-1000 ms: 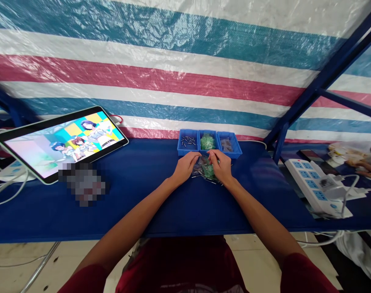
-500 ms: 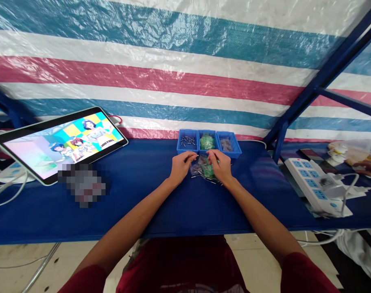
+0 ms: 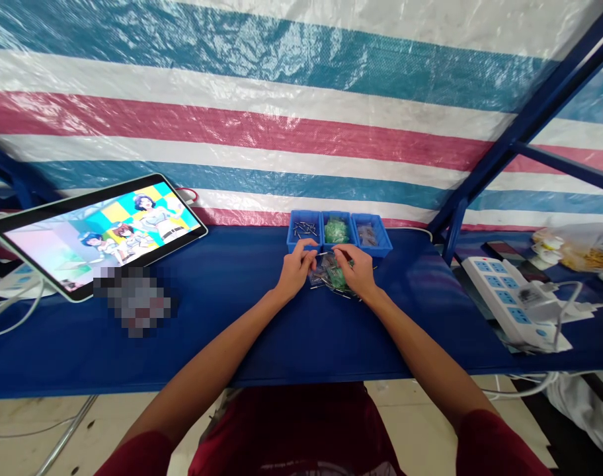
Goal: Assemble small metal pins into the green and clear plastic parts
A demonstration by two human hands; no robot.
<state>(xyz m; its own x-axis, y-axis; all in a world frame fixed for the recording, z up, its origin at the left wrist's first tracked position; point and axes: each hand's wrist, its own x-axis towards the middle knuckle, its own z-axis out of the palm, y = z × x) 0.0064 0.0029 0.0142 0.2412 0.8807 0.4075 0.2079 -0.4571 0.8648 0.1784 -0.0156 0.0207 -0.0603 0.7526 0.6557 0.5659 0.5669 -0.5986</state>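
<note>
**Three blue bins, two hands and one thin rod above a small pile**

The bins stand side by side toward the back of the blue table (image 3: 207,337), near the foot of a striped plastic sheet (image 3: 262,132). The left bin (image 3: 291,246) holds slim metallic pieces (image 3: 306,229), the middle bin (image 3: 337,213) green pieces (image 3: 336,231), and the right bin (image 3: 381,251) a brownish-grey heap (image 3: 367,235) too small to make out. They sit just beyond the fingers, and the hands hide parts of the front walls. A mixed pile (image 3: 335,276) of green, clear and metallic bits lies directly on the table, below and between the hands, partly covered by the right one.

A tilted tablet (image 3: 103,235) with a lit cartoon picture is well off to the left, a pixelated patch in front of it. At the far right are a white power strip (image 3: 500,297) with plugs and white cables (image 3: 562,317), then a clear bag (image 3: 589,254) of yellowish things. A slanting blue frame (image 3: 510,132) rises on that side.

Both forearms reach forward from dark red sleeves and converge on the pile. The left hand (image 3: 295,271) is loosely curled, its index finger arched above the thumb. The right hand (image 3: 358,270) is bent inward, thumb and index tips close together. The thin rod (image 3: 323,254) spans the gap between their fingertips, above the pile; which fingers grip it I cannot tell.
</note>
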